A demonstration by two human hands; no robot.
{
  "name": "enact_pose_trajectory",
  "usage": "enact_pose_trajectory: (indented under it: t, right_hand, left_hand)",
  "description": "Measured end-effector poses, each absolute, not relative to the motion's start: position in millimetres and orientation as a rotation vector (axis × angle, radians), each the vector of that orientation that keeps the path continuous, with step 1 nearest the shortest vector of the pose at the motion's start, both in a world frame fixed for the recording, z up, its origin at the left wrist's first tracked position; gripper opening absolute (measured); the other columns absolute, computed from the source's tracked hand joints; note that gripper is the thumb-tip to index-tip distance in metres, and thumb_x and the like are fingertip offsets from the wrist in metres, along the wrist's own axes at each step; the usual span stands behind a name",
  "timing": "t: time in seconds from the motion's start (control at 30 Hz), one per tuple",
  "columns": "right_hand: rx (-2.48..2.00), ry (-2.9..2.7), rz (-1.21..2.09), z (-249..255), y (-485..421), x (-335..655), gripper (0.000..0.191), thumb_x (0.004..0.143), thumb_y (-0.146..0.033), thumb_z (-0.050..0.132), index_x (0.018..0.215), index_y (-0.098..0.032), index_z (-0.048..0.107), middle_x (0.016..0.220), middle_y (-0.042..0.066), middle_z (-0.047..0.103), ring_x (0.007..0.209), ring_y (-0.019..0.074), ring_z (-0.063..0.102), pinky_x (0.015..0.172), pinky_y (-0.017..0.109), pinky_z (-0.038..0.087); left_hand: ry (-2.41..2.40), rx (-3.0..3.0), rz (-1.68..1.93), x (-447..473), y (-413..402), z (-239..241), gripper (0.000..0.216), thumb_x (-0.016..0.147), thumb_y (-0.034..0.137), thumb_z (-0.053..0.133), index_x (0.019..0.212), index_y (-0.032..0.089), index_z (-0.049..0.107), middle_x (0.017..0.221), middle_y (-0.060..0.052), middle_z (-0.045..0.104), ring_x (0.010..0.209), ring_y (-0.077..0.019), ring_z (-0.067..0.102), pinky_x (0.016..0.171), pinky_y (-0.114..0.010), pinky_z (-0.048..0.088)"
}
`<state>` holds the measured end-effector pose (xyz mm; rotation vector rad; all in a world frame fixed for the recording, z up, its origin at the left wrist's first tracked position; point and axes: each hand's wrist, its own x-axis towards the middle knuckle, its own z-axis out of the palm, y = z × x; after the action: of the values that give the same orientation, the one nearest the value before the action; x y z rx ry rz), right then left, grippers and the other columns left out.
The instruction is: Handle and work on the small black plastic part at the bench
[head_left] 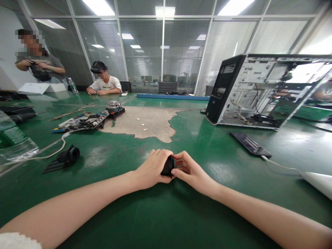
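Both my hands meet over the green table in front of me, around a small black boxy part (167,167) whose exact kind I cannot make out. My left hand (153,168) wraps over it from the left, its fingers curled across the top and far side. From the right, my right hand (190,171) pinches the part's edge between thumb and fingers. Much of the part is hidden by my hands. Off to the left lies a black plastic piece with a round end and a flat slotted base (67,157).
An open computer case (230,90) stands at the right, near a dark flat device (249,144) on a white cable. Circuit boards (83,120) and a heatsink fan (114,107) lie left of a bare table patch (145,121). A water bottle (15,141) is at far left. Two people are beyond.
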<state>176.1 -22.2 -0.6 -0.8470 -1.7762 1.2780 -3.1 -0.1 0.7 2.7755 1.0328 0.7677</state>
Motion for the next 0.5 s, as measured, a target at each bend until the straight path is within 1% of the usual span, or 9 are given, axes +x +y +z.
enact_pose_trajectory:
  t: [0.23, 0.33, 0.5]
  right_hand:
    - [-0.815, -1.828, 1.11, 0.6, -23.8, 176.2, 0.015, 0.082, -0.028, 0.052, 0.094, -0.021, 0.046, 0.097, 0.003, 0.051, 0.094, 0.0165, 0.054, 0.077, 0.031, 0.051]
    - [-0.851, -1.832, 1.088, 0.6, -23.0, 176.1, 0.018, 0.081, -0.027, 0.054, 0.096, -0.021, 0.046, 0.097, 0.004, 0.051, 0.096, 0.0177, 0.054, 0.078, 0.033, 0.051]
    - [-0.945, -1.835, 1.135, 0.8, -22.0, 176.0, 0.027, 0.081, -0.025, 0.054, 0.104, -0.02, 0.042, 0.099, 0.006, 0.052, 0.091, 0.0171, 0.055, 0.077, 0.035, 0.051]
  left_hand:
    - [1.03, 2.779, 0.77, -2.8, -0.1, 0.8, 0.052, 0.066, 0.03, 0.062, 0.108, 0.018, 0.034, 0.099, -0.006, 0.052, 0.088, -0.0232, 0.049, 0.075, -0.035, 0.034]
    - [1.027, 2.782, 0.767, -2.5, -0.1, 1.4, 0.052, 0.066, 0.03, 0.062, 0.108, 0.018, 0.034, 0.099, -0.006, 0.052, 0.088, -0.023, 0.048, 0.075, -0.035, 0.034]
    - [1.032, 2.784, 0.772, -2.7, -0.1, 1.4, 0.051, 0.066, 0.028, 0.063, 0.108, 0.018, 0.034, 0.099, -0.005, 0.051, 0.087, -0.0222, 0.048, 0.075, -0.034, 0.034]
